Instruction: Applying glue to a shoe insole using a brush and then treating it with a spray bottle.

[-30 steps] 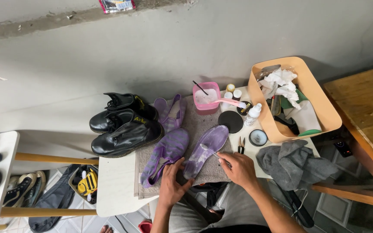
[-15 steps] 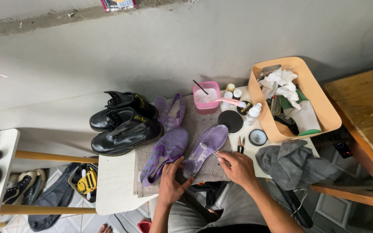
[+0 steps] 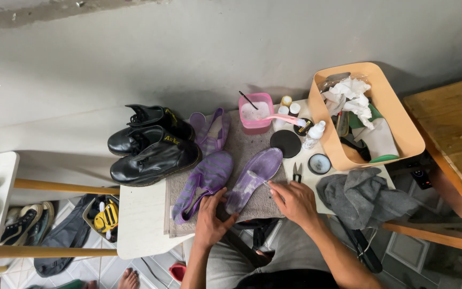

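An overturned purple shoe lies sole-up on a brown towel on the small white table. My right hand pinches a thin pale tool against the sole's heel half. My left hand rests at the shoe's heel end, fingers touching it and the purple striped shoe beside it. Another purple shoe lies further back on the towel.
Black boots stand at the left. Behind are a pink cup with a pink brush, small bottles, a black lid, a tin and snips. A tan basket, grey cloth and wooden table sit right.
Both hands stay at the overturned shoe. My left hand has crept slightly up toward its heel, and my right hand has barely moved.
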